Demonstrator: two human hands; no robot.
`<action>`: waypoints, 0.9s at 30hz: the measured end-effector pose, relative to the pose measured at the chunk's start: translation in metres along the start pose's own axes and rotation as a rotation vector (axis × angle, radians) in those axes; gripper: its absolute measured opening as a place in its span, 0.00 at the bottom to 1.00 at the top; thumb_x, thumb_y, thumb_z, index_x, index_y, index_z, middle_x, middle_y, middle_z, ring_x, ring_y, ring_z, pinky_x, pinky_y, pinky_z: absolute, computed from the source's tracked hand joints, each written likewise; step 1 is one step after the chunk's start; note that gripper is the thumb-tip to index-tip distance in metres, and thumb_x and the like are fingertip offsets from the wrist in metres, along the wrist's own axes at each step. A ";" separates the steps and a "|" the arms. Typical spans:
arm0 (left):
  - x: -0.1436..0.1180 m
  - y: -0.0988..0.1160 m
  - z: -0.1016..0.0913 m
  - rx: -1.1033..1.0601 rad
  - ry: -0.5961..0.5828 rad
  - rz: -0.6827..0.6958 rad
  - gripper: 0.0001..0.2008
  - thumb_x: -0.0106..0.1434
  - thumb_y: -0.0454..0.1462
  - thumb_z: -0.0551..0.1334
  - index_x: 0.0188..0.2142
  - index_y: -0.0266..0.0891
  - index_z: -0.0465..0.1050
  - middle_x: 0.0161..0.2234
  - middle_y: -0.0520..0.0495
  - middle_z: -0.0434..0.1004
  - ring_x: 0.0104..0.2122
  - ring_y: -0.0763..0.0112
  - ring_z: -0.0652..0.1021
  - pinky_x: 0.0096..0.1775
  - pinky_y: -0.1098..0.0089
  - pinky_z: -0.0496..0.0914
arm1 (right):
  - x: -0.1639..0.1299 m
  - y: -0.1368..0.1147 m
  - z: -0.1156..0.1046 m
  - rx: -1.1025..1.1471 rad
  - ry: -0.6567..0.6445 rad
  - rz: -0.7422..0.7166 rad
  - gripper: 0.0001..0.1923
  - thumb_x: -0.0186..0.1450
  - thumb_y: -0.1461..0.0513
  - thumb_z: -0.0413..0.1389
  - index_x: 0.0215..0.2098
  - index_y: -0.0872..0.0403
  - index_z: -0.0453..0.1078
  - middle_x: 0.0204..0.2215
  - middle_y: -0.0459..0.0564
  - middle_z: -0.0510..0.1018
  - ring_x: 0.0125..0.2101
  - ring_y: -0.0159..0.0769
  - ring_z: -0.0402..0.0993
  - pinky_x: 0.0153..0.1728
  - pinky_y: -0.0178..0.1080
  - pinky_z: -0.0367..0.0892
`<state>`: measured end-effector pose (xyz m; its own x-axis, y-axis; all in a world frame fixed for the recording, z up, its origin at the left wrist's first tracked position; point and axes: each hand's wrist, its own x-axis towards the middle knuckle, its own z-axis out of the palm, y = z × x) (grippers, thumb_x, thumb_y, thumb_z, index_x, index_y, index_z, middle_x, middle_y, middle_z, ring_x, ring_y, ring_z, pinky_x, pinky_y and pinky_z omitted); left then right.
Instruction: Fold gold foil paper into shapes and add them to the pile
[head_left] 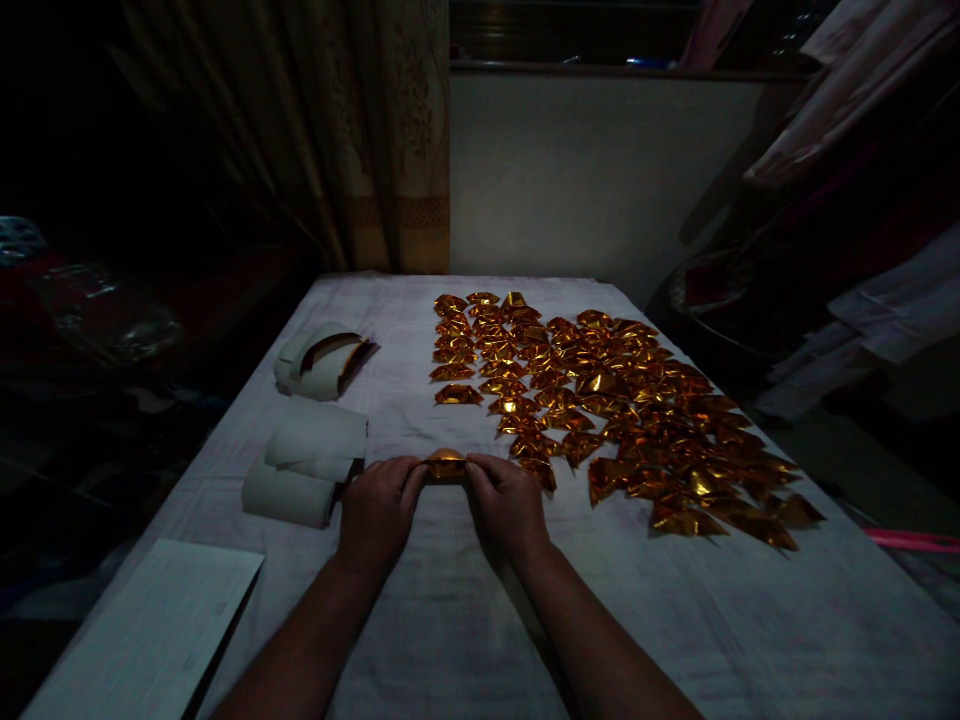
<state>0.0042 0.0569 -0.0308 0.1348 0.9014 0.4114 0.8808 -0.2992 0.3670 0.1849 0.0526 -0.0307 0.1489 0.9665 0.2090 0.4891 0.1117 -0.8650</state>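
Dozens of folded shiny gold foil pieces (615, 410) covered the white cloth-covered table (675, 620) on the right; curled white paper rolls (307, 460) lay left. Left hand (379, 510) & right hand (508, 503) pinched one small folded gold foil piece (445, 464) btwn fingertips, near table centre

Two bare forearms enter from the bottom edge — one from about 7 o'clock, the other from about 5 o'clock. No sleeves, watch or rings show on the left hand (377, 508) or the right hand (508, 503) — the fingers (409, 468) are uncovered, dimly lit.
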 end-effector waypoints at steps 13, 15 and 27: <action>-0.001 0.004 -0.001 0.103 -0.031 0.088 0.15 0.73 0.40 0.52 0.38 0.40 0.77 0.35 0.45 0.82 0.34 0.60 0.79 0.37 0.64 0.70 | -0.002 0.001 0.001 0.063 -0.034 -0.023 0.13 0.64 0.58 0.53 0.36 0.47 0.81 0.33 0.47 0.85 0.35 0.40 0.82 0.39 0.39 0.73; -0.001 0.005 -0.001 0.099 -0.039 0.108 0.15 0.73 0.40 0.52 0.38 0.41 0.76 0.34 0.46 0.82 0.34 0.61 0.79 0.36 0.64 0.70 | -0.002 0.002 0.001 0.076 -0.022 -0.027 0.13 0.64 0.58 0.53 0.35 0.48 0.81 0.32 0.48 0.85 0.34 0.40 0.82 0.39 0.39 0.74; 0.000 0.005 -0.002 0.066 0.000 0.134 0.17 0.74 0.41 0.50 0.38 0.40 0.76 0.34 0.44 0.82 0.34 0.62 0.79 0.37 0.64 0.71 | 0.001 0.006 -0.001 -0.041 -0.039 -0.094 0.13 0.66 0.61 0.53 0.38 0.48 0.81 0.35 0.48 0.85 0.37 0.39 0.81 0.40 0.38 0.73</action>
<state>0.0076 0.0553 -0.0275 0.2531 0.8546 0.4534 0.8829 -0.3957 0.2529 0.1889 0.0536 -0.0347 0.0678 0.9606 0.2695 0.5339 0.1932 -0.8232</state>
